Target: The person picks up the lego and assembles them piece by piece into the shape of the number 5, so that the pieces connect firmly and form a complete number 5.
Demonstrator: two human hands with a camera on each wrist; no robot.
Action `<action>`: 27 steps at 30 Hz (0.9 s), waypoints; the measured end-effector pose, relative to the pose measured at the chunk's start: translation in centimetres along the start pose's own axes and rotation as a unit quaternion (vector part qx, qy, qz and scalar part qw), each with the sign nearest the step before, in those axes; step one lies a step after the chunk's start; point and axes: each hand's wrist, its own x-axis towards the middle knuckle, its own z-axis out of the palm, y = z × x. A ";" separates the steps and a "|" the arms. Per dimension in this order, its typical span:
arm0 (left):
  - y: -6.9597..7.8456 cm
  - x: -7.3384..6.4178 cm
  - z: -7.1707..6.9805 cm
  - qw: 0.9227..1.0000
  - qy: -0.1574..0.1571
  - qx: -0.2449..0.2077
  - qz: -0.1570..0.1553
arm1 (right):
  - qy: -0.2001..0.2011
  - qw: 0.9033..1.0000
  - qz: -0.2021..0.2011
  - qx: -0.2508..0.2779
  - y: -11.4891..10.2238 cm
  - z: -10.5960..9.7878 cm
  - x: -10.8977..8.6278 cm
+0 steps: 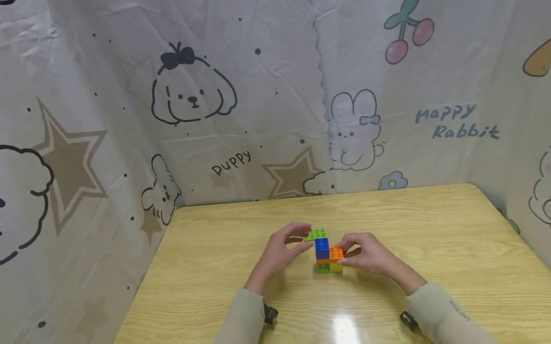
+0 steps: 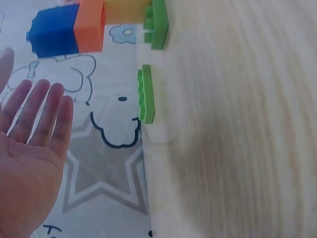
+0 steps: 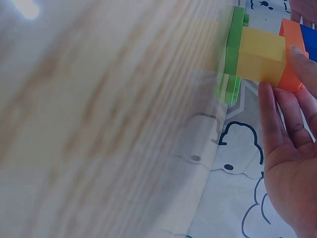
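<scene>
A small stack of toy building blocks stands upright on the table. At its foot is a green plate (image 3: 233, 47), with a yellow block (image 3: 261, 53) on it, then a flat orange block (image 1: 335, 253) and a blue block (image 1: 321, 249) on top. My right hand (image 1: 368, 254) pinches the orange block, its thumb across the block's side in the right wrist view. Left of the stack, my left hand (image 1: 284, 247) hovers with fingers extended, apart from the blue block. A separate green plate (image 2: 146, 94) lies on the table behind the stack, near the left fingertips in the head view.
The wooden table (image 1: 210, 320) ends at a back edge beside a printed cloth curtain (image 1: 271, 118). Cloth also hangs at the left and right sides. A bright light reflection (image 1: 346, 335) shows near the front of the table.
</scene>
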 end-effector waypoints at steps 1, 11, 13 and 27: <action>-0.1 0.1 -0.1 1.000 0.003 0.003 0.001 | 0.000 1.000 0.000 0.000 0.0 0.0 0.0; -1.3 1.3 -0.6 0.999 0.028 0.012 -0.021 | 0.000 1.000 0.004 -0.010 0.1 0.0 -0.1; -1.7 1.7 -0.5 0.999 0.029 0.009 -0.032 | 0.002 1.000 0.005 -0.007 0.1 0.0 -0.1; -3.2 3.9 0.9 0.995 0.008 0.044 -0.092 | 0.001 1.000 0.013 0.001 0.2 -0.2 0.0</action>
